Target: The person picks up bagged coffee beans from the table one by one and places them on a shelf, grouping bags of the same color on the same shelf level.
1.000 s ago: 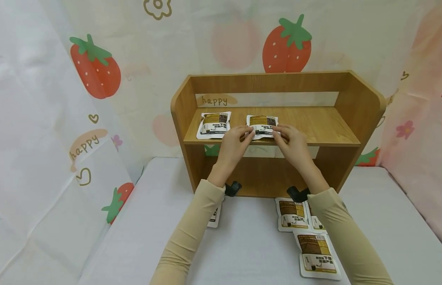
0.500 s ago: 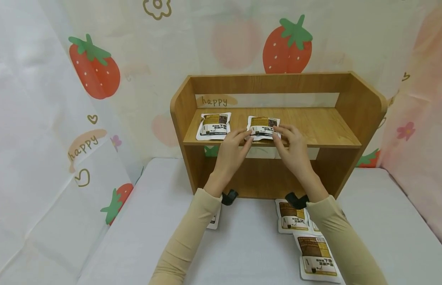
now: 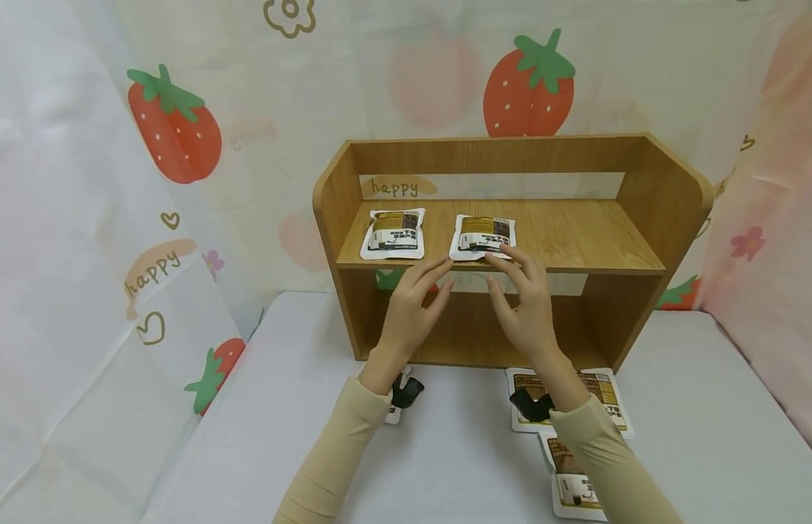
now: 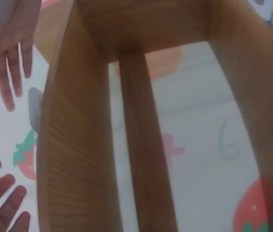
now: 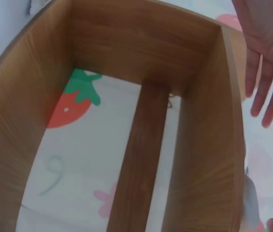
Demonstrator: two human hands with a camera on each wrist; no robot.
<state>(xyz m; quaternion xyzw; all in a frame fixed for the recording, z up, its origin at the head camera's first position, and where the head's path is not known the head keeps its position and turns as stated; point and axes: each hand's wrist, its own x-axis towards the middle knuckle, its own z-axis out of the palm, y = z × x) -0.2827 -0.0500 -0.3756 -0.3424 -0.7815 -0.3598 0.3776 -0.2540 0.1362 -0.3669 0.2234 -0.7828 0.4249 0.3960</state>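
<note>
A white pouch [image 3: 482, 236] with a brown and gold label lies flat on the upper board of a wooden shelf [image 3: 563, 225]. Just in front of the board's edge is my left hand [image 3: 409, 309], its fingers extended and holding nothing. My right hand [image 3: 527, 309] has spread fingers, and its fingertips overlap the pouch's front right corner in the head view. Whether they touch it I cannot tell. Another such pouch [image 3: 393, 234] rests further left on the same board. Both wrist views show the hands with loose fingers beside the shelf board.
On the white table [image 3: 458, 458], several similar pouches [image 3: 605, 397] lie at the front right, partly under my right forearm. One more pouch [image 3: 393, 415] is mostly hidden behind my left wrist. The lower shelf compartment [image 3: 471, 327] faces me. A strawberry-print cloth [image 3: 281, 182] hangs behind.
Both hands have let go of the middle pouch and drawn back towards me, down past the board's front edge. The pouch stays on the upper board. More of the table pouches now shows at right.
</note>
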